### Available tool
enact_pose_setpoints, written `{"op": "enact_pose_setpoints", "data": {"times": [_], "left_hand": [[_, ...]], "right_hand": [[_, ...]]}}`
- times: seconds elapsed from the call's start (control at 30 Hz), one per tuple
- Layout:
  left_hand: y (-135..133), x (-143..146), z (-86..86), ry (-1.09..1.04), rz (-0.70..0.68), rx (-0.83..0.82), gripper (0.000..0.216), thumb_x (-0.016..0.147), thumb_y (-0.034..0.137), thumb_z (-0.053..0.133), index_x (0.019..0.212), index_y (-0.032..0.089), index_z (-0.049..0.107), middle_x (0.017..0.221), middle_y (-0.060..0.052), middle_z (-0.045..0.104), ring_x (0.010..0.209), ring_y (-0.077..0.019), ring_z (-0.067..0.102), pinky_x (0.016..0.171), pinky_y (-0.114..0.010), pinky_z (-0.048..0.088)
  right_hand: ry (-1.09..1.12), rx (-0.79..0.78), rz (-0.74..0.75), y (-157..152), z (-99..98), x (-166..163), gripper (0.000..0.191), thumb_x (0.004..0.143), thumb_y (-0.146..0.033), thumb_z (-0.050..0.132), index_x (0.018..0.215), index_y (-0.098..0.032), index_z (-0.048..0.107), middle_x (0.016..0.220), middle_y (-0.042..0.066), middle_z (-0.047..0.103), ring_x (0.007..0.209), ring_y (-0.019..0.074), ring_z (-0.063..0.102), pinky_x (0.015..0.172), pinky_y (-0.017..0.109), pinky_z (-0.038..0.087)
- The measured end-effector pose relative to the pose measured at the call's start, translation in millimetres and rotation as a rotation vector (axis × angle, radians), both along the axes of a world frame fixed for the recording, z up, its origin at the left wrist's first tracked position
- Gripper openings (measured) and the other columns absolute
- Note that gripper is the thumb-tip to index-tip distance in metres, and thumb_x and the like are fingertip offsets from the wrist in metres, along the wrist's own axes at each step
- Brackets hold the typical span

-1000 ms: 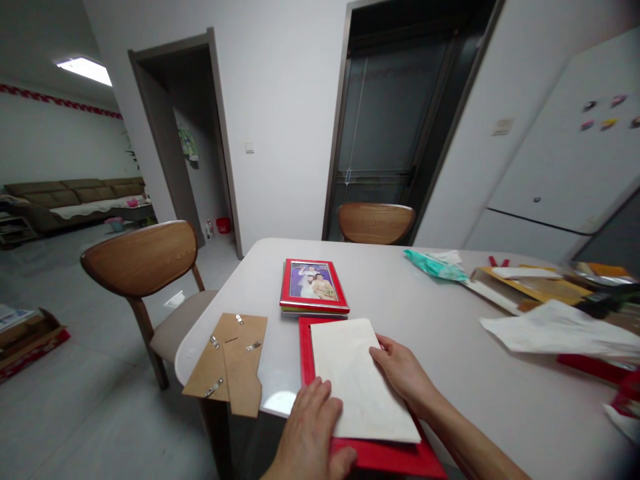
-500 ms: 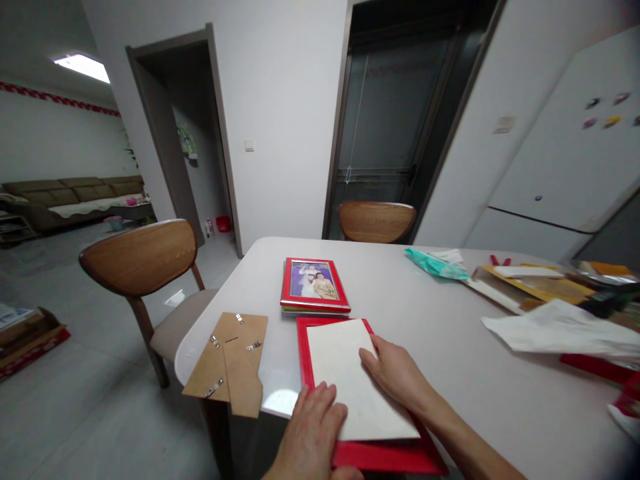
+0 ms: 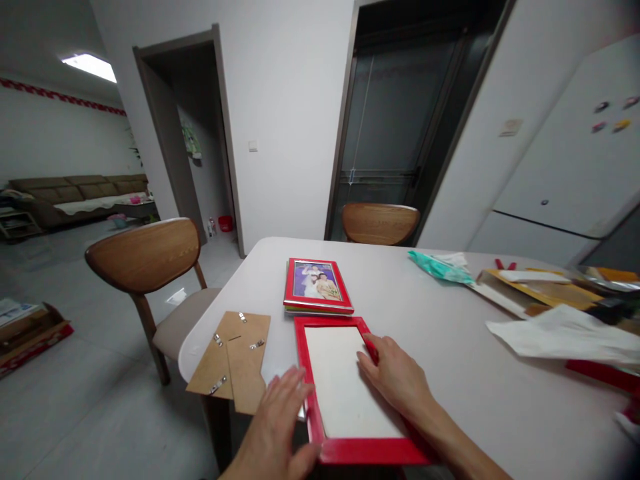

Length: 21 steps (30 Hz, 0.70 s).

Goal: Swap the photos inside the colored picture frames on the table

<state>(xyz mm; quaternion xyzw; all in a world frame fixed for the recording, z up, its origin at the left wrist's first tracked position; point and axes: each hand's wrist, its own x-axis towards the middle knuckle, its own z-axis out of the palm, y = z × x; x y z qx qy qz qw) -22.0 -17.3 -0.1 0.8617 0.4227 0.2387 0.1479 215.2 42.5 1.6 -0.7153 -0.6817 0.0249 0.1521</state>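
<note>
Red frame [image 3: 375, 452] in front of me at the table's near edge, white sheet [image 3: 345, 380] lying flat inside its four rails.

Through my head camera I see my left hand [image 3: 275, 420] with its fingers spread, fingertips at the frame's left rail and thumb by the lower left corner. My right hand [image 3: 403, 377] bends over the right rail, thumb on or just above the sheet; its other fingers are partly hidden, so I can't tell whether it pinches the edge. Just beyond the frame, a red-framed photo [image 3: 320, 283] tops a small stack. A brown backing board [image 3: 207, 370] with metal clips lies to the left on the table [image 3: 425, 313], its corner past the edge.
</note>
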Motion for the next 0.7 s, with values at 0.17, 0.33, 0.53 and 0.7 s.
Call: {"op": "enact_pose_setpoints", "data": {"times": [0.17, 0.33, 0.53, 0.7], "left_hand": [[16, -77, -6.8, 0.197, 0.440, -0.001, 0.065, 0.059, 0.019, 0.059, 0.120, 0.016, 0.037, 0.132, -0.014, 0.033, 0.121, -0.0279, 0.027, 0.097, -0.049, 0.023], [23, -90, -12.4, 0.332, 0.547, -0.022, 0.061, 0.059, 0.019, 0.059, 0.118, 0.016, 0.041, 0.127, -0.011, 0.042, 0.119, -0.0267, 0.032, 0.096, -0.045, 0.025], [17, -74, -15.1, 0.206, 0.452, 0.066, 0.045, 0.063, 0.010, 0.053, 0.106, 0.021, 0.051, 0.116, -0.006, 0.053, 0.107, -0.0223, 0.046, 0.089, -0.040, 0.036], [24, -93, -35.3, 0.124, 0.515, 0.150, 0.047, 0.062, 0.014, 0.057, 0.108, 0.017, 0.049, 0.119, -0.011, 0.050, 0.110, -0.0261, 0.043, 0.092, -0.044, 0.036]], "right_hand": [[0.025, -0.001, -0.029, 2, -1.1, -6, 0.034, 0.078, -0.034, 0.036, 0.101, -0.017, 0.054, 0.092, 0.010, 0.054, 0.079, 0.0199, 0.053, 0.060, 0.028, 0.037], [0.106, 0.045, 0.181, -2, 15.9, -42, 0.036, 0.075, -0.032, 0.042, 0.103, -0.013, 0.055, 0.098, 0.013, 0.054, 0.092, 0.0227, 0.048, 0.076, 0.032, 0.037], [0.237, 0.004, 0.520, -16, 21.7, -131, 0.046, 0.069, -0.044, 0.050, 0.108, -0.019, 0.050, 0.098, 0.009, 0.055, 0.091, 0.0214, 0.048, 0.078, 0.033, 0.035], [0.158, 0.024, 0.488, -2, 4.3, -164, 0.040, 0.063, -0.038, 0.056, 0.096, -0.017, 0.053, 0.093, 0.010, 0.053, 0.089, 0.0246, 0.045, 0.076, 0.037, 0.034]]}}
